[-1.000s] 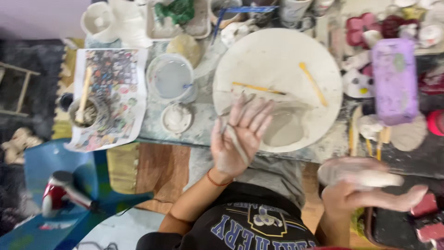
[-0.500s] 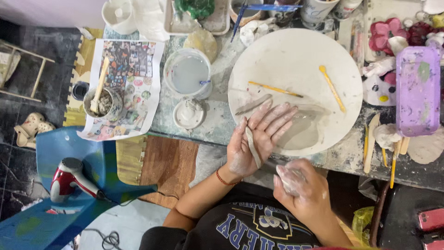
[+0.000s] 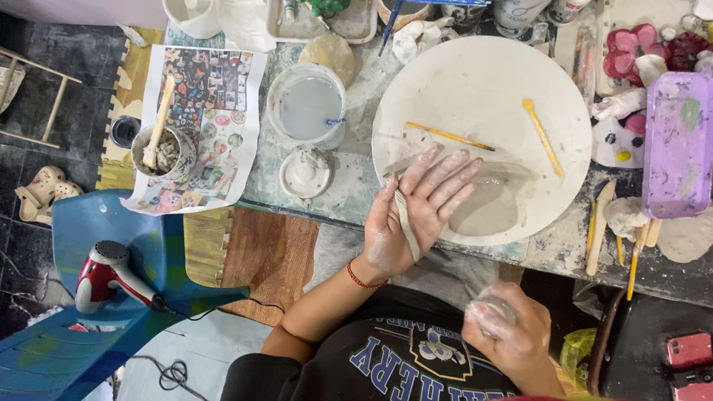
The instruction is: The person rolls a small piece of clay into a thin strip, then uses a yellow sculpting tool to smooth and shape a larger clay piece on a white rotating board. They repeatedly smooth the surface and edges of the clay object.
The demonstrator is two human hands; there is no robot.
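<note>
Item: thin grey strip of clay (image 3: pixel 406 223), narrow, flattened, slightly curved, surface matt and pale. It lies lengthwise across the palm of the left hand (image 3: pixel 412 215), running from the base of the fingers toward the heel of the palm.

Left hand: open, palm up, fingers spread and extended over the near edge of the round white work board (image 3: pixel 483 74); skin dusted with dried clay; a red cord bracelet (image 3: pixel 362 281) on the wrist.

Right hand (image 3: pixel 509 334): held low near the torso, closed around a pale lump of clay (image 3: pixel 492 312), only partly visible between the fingers.

On the board: a faint smear of wet grey clay (image 3: pixel 490 204) just beside the left fingertips; a yellow-handled pencil-like tool (image 3: pixel 449 136); a yellow plastic modelling tool (image 3: pixel 543 137).

Left of the board: clear plastic tub of cloudy grey water (image 3: pixel 308 108); small round white lid caked with clay (image 3: pixel 305 173); printed reference sheet (image 3: pixel 212 96) bearing a clay-filled cup with a wooden stick (image 3: pixel 161 145).

Right of the board: lilac plastic tray (image 3: pixel 677 145).

On the blue seat below: red and white hair dryer (image 3: pixel 104 273).
</note>
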